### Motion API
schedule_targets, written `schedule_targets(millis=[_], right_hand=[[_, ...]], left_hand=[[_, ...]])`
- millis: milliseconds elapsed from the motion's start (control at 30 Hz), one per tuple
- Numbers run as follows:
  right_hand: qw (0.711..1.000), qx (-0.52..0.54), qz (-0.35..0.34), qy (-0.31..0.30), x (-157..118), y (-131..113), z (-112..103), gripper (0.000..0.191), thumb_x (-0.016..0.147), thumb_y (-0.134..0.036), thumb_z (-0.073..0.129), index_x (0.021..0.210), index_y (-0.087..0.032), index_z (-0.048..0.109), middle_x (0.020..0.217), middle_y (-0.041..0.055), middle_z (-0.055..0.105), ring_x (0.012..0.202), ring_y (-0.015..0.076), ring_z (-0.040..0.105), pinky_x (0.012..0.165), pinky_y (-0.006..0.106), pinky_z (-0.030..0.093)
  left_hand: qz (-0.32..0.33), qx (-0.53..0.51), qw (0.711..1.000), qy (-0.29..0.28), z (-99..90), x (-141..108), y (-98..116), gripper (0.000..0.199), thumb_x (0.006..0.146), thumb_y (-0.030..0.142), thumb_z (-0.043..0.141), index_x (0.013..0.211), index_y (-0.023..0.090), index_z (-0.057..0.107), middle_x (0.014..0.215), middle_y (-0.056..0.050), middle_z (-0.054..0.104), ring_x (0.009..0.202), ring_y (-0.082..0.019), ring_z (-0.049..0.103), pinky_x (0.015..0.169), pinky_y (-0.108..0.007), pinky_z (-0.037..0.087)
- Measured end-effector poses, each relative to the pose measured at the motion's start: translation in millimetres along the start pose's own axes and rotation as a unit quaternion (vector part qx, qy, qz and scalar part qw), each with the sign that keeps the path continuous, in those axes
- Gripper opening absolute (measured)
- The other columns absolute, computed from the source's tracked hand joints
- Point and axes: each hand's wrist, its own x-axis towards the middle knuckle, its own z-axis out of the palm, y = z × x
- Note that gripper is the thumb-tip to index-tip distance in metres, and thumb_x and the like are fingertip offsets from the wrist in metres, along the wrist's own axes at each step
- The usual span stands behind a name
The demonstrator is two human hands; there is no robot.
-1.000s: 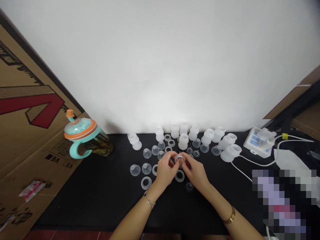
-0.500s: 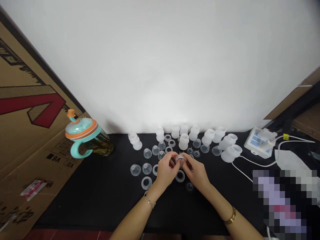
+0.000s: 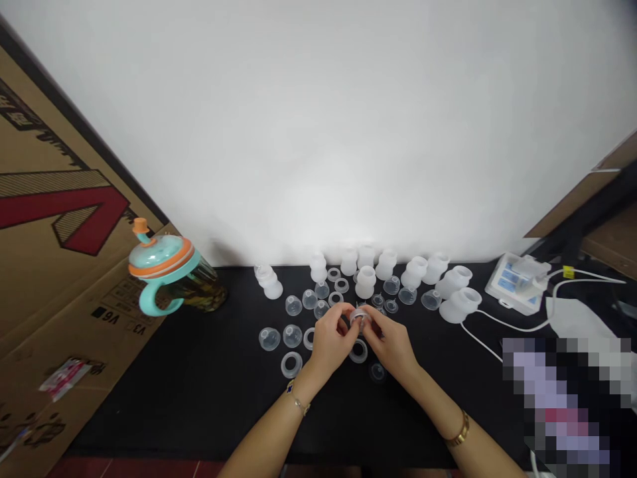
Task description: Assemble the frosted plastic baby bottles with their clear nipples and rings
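Note:
My left hand and my right hand meet over the black table, both closed on one translucent ring. Fingers and thumbs pinch its sides; a small clear piece seems to sit within it, mostly hidden by the thumbs. Just below lies another ring, and a dark clear dome rests near my right wrist. To the left of my left hand are clear domed caps and a ring. Small clear discs with a raised tip lie beyond my right hand.
Several frosted white bottles stand along the wall, some tilted at the right. A teal-lidded drinking jug stands at left beside a cardboard box. At right are a white device and cables.
Almost nothing differs. Both hands keep the ring in the same place, with only a very slight shift of the fingers and of the camera view.

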Motion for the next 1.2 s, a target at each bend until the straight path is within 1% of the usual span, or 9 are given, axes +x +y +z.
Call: schedule_targets(millis=[200, 400, 567, 700, 833, 1000, 1200], right_hand=[[1.000, 0.001, 0.004, -0.012, 0.2, -2.1, -1.1, 0.026, 0.095, -0.026, 0.046, 0.108, -0.021, 0.068, 0.070, -0.0008, 0.069, 0.054, 0.0124, 0.060, 0.051, 0.019, 0.042], [1.000, -0.001, 0.003, -0.011, 1.1, -1.8, -1.1, 0.026, 0.094, -0.026, 0.047, 0.107, -0.020, 0.068, 0.069, -0.0006, 0.068, 0.053, 0.0124, 0.060, 0.050, 0.019, 0.041], [1.000, 0.015, 0.002, -0.007, 0.1, -0.1, -0.2, 0.025, 0.093, -0.025, 0.048, 0.106, -0.021, 0.069, 0.071, 0.0000, 0.070, 0.052, 0.0126, 0.060, 0.050, 0.020, 0.042], [1.000, 0.022, -0.015, -0.008, -0.4, -0.2, 0.2, 0.025, 0.093, -0.023, 0.048, 0.107, -0.020, 0.068, 0.077, 0.0013, 0.073, 0.054, 0.0129, 0.061, 0.052, 0.021, 0.043], [0.999, 0.027, -0.018, -0.010, -0.5, -1.2, -1.0, 0.024, 0.092, -0.022, 0.050, 0.108, -0.020, 0.068, 0.077, 0.0018, 0.073, 0.056, 0.0131, 0.062, 0.052, 0.020, 0.043], [0.999, 0.035, -0.022, -0.020, -0.7, -3.6, -4.2, 0.025, 0.092, -0.023, 0.052, 0.109, -0.019, 0.069, 0.078, 0.0020, 0.072, 0.058, 0.0132, 0.062, 0.054, 0.021, 0.043], [0.997, 0.044, -0.047, -0.034, -0.8, -8.2, -7.8, 0.023, 0.096, -0.023, 0.048, 0.109, -0.021, 0.067, 0.080, 0.0018, 0.071, 0.062, 0.0133, 0.062, 0.058, 0.021, 0.044]], left_hand=[[0.005, -0.001, 1.000, -0.002, -0.3, 0.4, -1.0, 0.009, 0.087, 0.026, 0.060, 0.093, 0.020, 0.063, 0.080, 0.002, 0.065, 0.053, -0.007, 0.054, 0.052, -0.019, 0.042], [0.007, 0.007, 1.000, -0.002, 0.8, 0.4, -2.5, 0.008, 0.087, 0.026, 0.060, 0.092, 0.020, 0.063, 0.079, 0.003, 0.064, 0.053, -0.007, 0.054, 0.052, -0.019, 0.042], [0.006, 0.003, 1.000, -0.013, 0.2, 0.3, -3.4, 0.011, 0.088, 0.031, 0.061, 0.090, 0.020, 0.063, 0.076, 0.002, 0.064, 0.052, -0.008, 0.053, 0.051, -0.019, 0.041], [0.008, 0.004, 1.000, -0.008, -1.1, 0.5, -3.8, 0.016, 0.090, 0.035, 0.060, 0.088, 0.019, 0.063, 0.072, 0.002, 0.061, 0.053, -0.009, 0.054, 0.051, -0.020, 0.042], [0.018, 0.014, 1.000, -0.016, -1.7, -0.7, -3.0, 0.017, 0.090, 0.035, 0.059, 0.085, 0.019, 0.062, 0.070, 0.003, 0.060, 0.055, -0.010, 0.054, 0.054, -0.020, 0.044], [0.022, 0.023, 0.999, -0.028, -0.7, -1.8, -3.5, 0.016, 0.091, 0.035, 0.058, 0.087, 0.020, 0.061, 0.069, 0.003, 0.058, 0.056, -0.010, 0.054, 0.055, -0.020, 0.042], [0.027, 0.037, 0.998, -0.041, -1.2, -2.4, -4.5, 0.018, 0.093, 0.036, 0.054, 0.085, 0.021, 0.056, 0.060, 0.006, 0.050, 0.054, -0.011, 0.051, 0.055, -0.021, 0.039]])
